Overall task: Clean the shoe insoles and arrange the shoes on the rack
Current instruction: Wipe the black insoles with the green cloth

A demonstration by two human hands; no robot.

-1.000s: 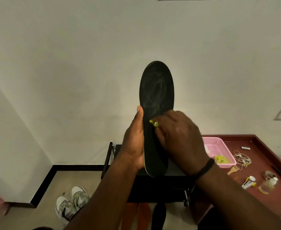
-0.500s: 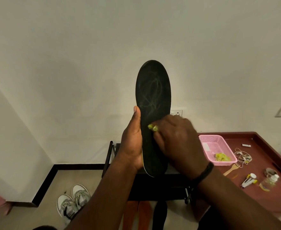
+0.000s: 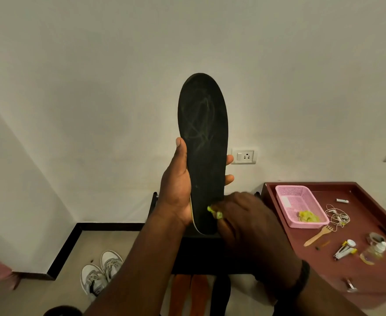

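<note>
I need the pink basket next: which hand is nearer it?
Right. The right hand wipes the insole's heel, just beside the pink basket; the left hand grips the insole's far side.

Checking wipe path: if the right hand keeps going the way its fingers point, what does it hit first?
The right hand, pinching a yellow cloth, points left at the heel end of the black insole. It meets that first, seemingly touching already; the left hand's palm backs it.

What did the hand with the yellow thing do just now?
The right hand, pinching the small yellow wipe, slid down the black insole from its middle to near the heel end. The left hand kept gripping the insole upright, and its fingertips now show at the insole's right edge. The pale smear marks higher up stayed.
</note>
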